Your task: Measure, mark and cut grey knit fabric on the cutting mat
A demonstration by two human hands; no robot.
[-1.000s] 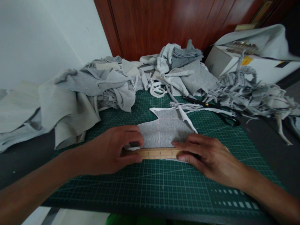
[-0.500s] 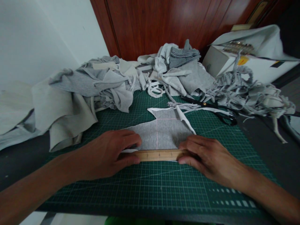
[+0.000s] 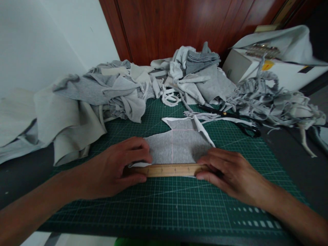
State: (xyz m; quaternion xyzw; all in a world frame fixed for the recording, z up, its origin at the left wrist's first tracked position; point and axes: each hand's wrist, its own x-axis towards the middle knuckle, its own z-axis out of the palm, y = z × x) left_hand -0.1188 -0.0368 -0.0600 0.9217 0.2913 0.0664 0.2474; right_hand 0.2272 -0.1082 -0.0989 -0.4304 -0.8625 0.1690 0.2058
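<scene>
A wooden ruler (image 3: 171,170) lies across the near edge of a grey fabric piece (image 3: 184,147) with pink lines drawn on it. My left hand (image 3: 115,167) is closed around the ruler's left end, thumb at its near edge and fingers curled on the fabric beyond it. At the other end, my right hand (image 3: 228,171) grips the ruler between thumb and fingers, hiding its tip. The fabric has a notched upper left side and curled white edges. Under it is a green cutting mat (image 3: 174,208) with a printed grid.
Black-handled scissors (image 3: 241,123) rest beyond the fabric to the right, beside thin grey strips. Heaps of grey cloth (image 3: 110,89) line the left and back. Tangled strips (image 3: 276,99) lie at the right before a white box (image 3: 246,68). A red-brown wooden panel (image 3: 174,27) stands behind.
My left hand has shifted slightly left along the ruler, uncovering more of it and of the fabric's left part. My right hand stays on the ruler's right end.
</scene>
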